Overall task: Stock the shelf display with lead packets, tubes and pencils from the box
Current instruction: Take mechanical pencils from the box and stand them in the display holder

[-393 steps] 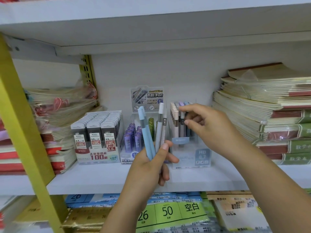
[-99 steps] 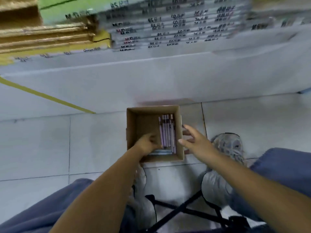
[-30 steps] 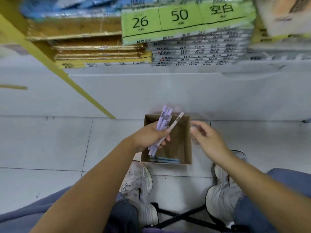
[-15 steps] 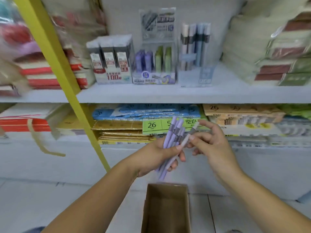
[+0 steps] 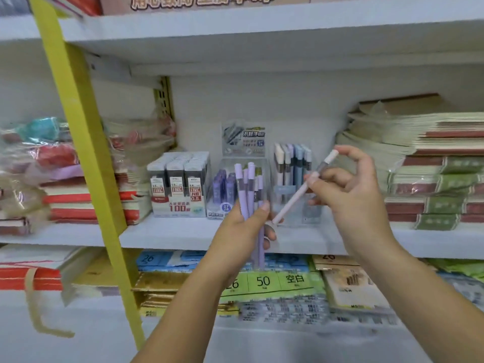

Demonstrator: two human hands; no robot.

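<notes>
My left hand grips a bunch of purple pencils upright in front of the middle shelf. My right hand pinches a single pale pink pencil, slanted with its cap up to the right. Behind them on the shelf stand a clear pencil holder with several pastel pencils, a clear case of purple lead tubes under a printed card, and a box of lead packets marked 100. The cardboard box is out of view.
A yellow upright slants across the left. Stacks of notebooks fill the shelf's right side, wrapped bundles its left. The white shelf edge runs below my hands. Paper pads labelled 26 and 50 lie on the lower shelf.
My view rose from the box on the floor to the middle shelf. My right hand drew one pink pencil out of the bunch in my left hand and lifted it to the right.
</notes>
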